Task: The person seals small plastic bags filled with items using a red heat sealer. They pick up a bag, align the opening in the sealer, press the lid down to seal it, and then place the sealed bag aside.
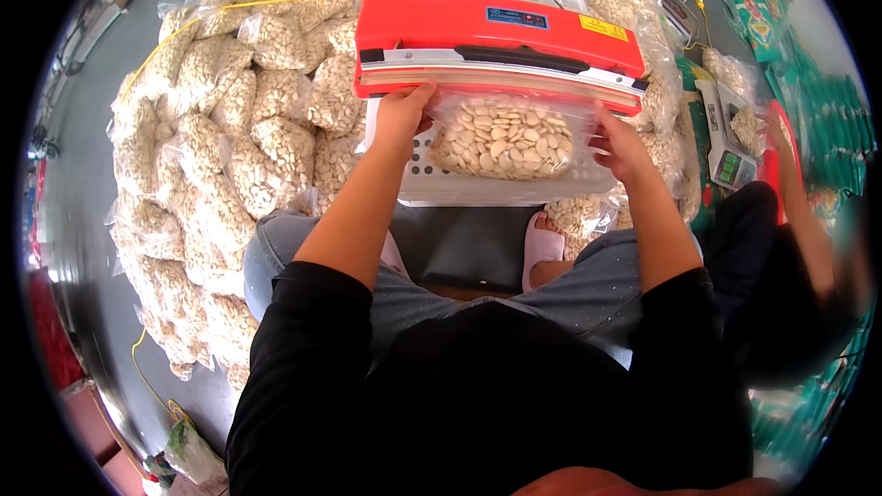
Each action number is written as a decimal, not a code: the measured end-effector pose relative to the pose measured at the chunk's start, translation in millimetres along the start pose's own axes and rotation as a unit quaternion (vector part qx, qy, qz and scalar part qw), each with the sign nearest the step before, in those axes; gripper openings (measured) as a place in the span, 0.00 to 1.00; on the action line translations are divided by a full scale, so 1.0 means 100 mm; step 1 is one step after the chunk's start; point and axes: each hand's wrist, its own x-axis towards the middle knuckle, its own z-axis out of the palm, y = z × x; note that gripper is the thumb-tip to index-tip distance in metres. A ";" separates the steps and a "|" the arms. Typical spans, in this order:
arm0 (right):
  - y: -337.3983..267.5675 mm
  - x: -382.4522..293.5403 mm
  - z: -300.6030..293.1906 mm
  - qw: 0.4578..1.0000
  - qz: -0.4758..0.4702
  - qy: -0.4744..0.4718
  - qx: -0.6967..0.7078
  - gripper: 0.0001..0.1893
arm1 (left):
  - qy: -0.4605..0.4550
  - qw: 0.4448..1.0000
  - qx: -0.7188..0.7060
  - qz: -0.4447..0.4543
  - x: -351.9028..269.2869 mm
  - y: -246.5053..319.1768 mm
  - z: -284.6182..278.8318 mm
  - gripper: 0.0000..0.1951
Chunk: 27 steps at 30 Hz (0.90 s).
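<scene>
A clear plastic bag of large, flat, pale beans (510,141) lies before me on a white perforated plastic crate (413,191). My left hand (405,112) pinches the bag's upper left corner, close against the front of a red impulse heat sealer (482,24). On the other side, my right hand (623,146) grips the upper right corner. The bag's mouth is stretched flat along the sealer's front edge; whether it sits between the jaws is hard to see. A black handle (524,58) runs along the sealer's bar, and a small red light shows on its panel.
Many filled bags (207,138) are heaped at the left, with more behind the right hand. A yellow cord (289,0) crosses the heap. At right, another person's arm (799,200) is beside a digital scale (727,141) bearing a small bag. Green printed bags (827,124) are stacked beyond.
</scene>
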 end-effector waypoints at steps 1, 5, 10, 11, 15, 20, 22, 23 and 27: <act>0.04 0.01 0.02 0.997 0.010 -0.044 0.065 0.13 | -0.010 1.000 0.000 0.005 0.01 -0.01 0.01 0.12; 0.06 0.02 -0.15 0.989 -0.078 -0.128 -0.007 0.09 | -0.042 0.999 -0.004 0.034 -0.08 0.02 0.02 0.12; -0.15 -0.47 -0.26 0.975 -0.095 -0.172 -0.100 0.11 | -0.085 0.993 0.043 0.072 -0.29 0.06 -0.14 0.10; -0.14 -0.51 -0.31 0.968 -0.109 -0.195 -0.111 0.12 | -0.117 0.988 0.064 0.077 -0.33 0.08 -0.16 0.10; -0.07 -0.58 -0.49 0.936 -0.158 -0.273 -0.155 0.12 | -0.206 0.968 0.061 0.130 -0.45 0.08 -0.18 0.09; -0.14 -0.55 -0.59 0.934 -0.135 -0.275 -0.184 0.12 | -0.223 0.953 0.107 0.176 -0.60 0.17 0.01 0.10; -0.23 -0.56 -0.50 0.925 -0.133 -0.287 -0.211 0.13 | -0.199 0.945 0.185 0.185 -0.54 0.17 -0.09 0.09; -0.25 -0.56 -0.48 0.922 -0.137 -0.293 -0.214 0.13 | -0.172 0.932 0.257 0.191 -0.52 0.18 -0.17 0.10; -0.27 -0.50 -0.57 0.882 -0.203 -0.347 -0.247 0.17 | -0.187 0.893 0.243 0.331 -0.82 0.46 -0.21 0.09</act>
